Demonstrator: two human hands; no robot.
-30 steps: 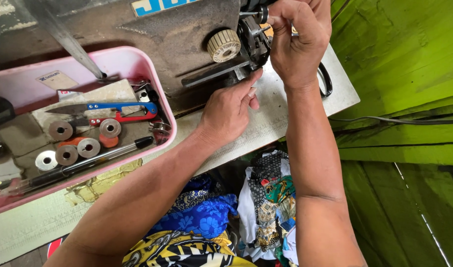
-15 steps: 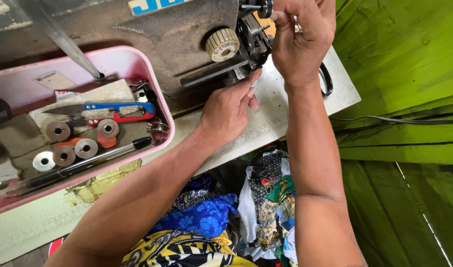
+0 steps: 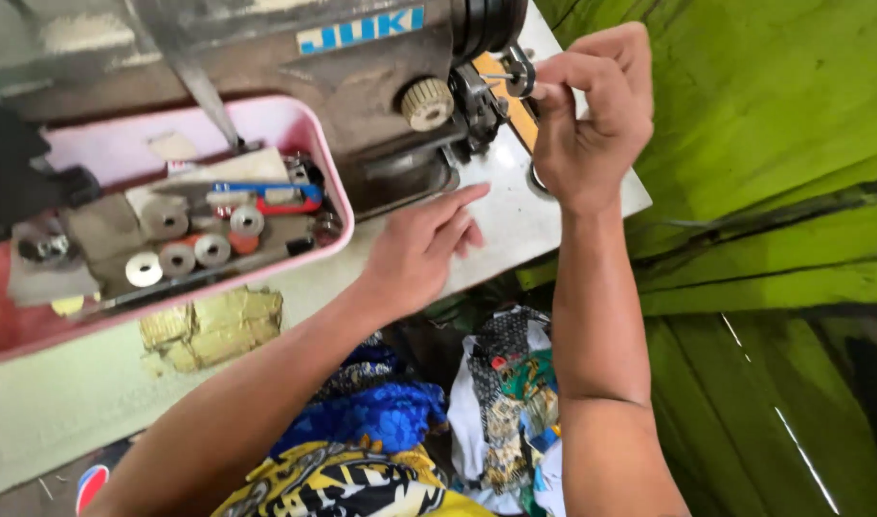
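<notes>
A grey industrial sewing machine (image 3: 295, 86) stands on a pale table (image 3: 75, 402). My right hand (image 3: 587, 115) is at the machine's right end, its thumb and fingers pinching a small metal bobbin (image 3: 518, 75) on the winder spindle beside the black handwheel (image 3: 486, 24). My left hand (image 3: 419, 251) rests flat on the table below the machine's base, fingers spread and pointing toward the right, holding nothing. A cream ridged knob (image 3: 426, 102) sits on the machine just above it.
A pink tray (image 3: 309, 134) at left holds several metal bobbins (image 3: 178, 258), a red and blue tool (image 3: 266, 199) and scraps. Patterned cloth pieces (image 3: 501, 402) lie heaped under the table edge. A green wall (image 3: 764, 144) fills the right side.
My left hand has drawn back from the machine's underside and now lies flat on the table. My right hand stays at the bobbin winder. The view has shifted a little.
</notes>
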